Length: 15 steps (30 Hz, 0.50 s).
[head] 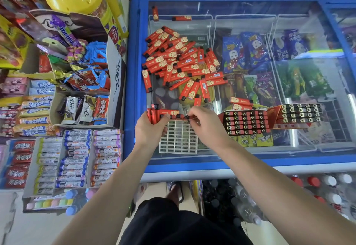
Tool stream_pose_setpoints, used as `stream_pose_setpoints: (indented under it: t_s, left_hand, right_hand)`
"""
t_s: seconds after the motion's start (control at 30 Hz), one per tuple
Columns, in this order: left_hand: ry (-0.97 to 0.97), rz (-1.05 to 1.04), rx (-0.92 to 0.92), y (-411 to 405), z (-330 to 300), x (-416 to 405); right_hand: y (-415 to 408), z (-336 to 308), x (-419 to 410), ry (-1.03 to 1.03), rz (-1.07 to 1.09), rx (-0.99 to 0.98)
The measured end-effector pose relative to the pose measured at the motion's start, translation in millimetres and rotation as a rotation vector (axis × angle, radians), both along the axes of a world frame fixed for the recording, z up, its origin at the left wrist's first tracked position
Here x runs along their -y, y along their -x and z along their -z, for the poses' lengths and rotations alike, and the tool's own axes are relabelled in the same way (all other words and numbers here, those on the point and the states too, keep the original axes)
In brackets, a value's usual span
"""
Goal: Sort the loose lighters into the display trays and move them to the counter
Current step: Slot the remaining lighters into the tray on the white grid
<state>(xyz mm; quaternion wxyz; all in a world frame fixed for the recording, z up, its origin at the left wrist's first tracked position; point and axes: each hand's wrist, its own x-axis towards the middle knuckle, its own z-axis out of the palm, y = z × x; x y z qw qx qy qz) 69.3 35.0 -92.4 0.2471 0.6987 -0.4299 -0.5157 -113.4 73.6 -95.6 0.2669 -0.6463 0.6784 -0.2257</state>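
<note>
Head view only. Left hand (149,129) grips a bunch of red plastic lighters (153,114) upright, fingers curled round them, at the far-left corner of the white plastic grid tray (178,141). Right hand (206,125) pinches one black-capped lighter (187,117) btwn thumb and fingertips, right at the tray's far edge, just beside the left hand. A few caps already sit in the far row; rest of the grid slots look unfilled.

Big loose pile of red lighters w/ gold print (179,61) lies on the glass lid of the blue chest freezer (134,82), beyond both hands. Two filled red display trays (245,122) sit to the right of the right hand, caps up.

Step in hand, my read: seating one lighter into a slot. To do well: keep it vertical, cap up, line w/ next free cell in the far row, push straight down till level w/ neighbours. Left should steady the tray so it doesn't skate on glass. Fill row by row; feed from the left bunch before reaching to the pile.
</note>
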Motion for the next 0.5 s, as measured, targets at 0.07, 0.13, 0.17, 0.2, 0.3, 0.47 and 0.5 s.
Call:
stream_pose_setpoints:
  t_s: [0.07,0.13,0.17,0.2,0.3,0.47,0.5]
  left_hand:
    - [0.009,0.013,0.027,0.2,-2.2,-1.0]
    - [0.027,0.021,0.054,1.6,-6.0,-3.3]
    - [0.038,0.016,0.063,2.5,-8.2,-4.9]
    - [0.049,0.007,0.065,3.4,-11.1,-6.7]
    - [0.073,0.011,-0.017,3.9,-21.2,-12.1]
    - [0.066,0.151,-0.234,10.7,-41.8,-19.3]
    - [0.067,0.198,-0.236,12.7,-45.6,-20.3]
  right_hand:
    - [-0.5,-0.6,1.9,-0.013,0.010,-0.025]
    - [-1.5,-1.9,3.8,-0.061,0.019,-0.041]
    - [-2.3,-3.2,4.0,-0.094,0.020,-0.037]
    - [-2.8,-5.3,3.6,-0.125,0.022,-0.021]
    - [-7.2,-17.7,2.4,-0.127,0.080,0.091]
    - [-20.4,-45.5,8.3,-0.098,0.261,0.367]
    - [-21.9,-50.2,8.9,-0.127,0.270,0.426]
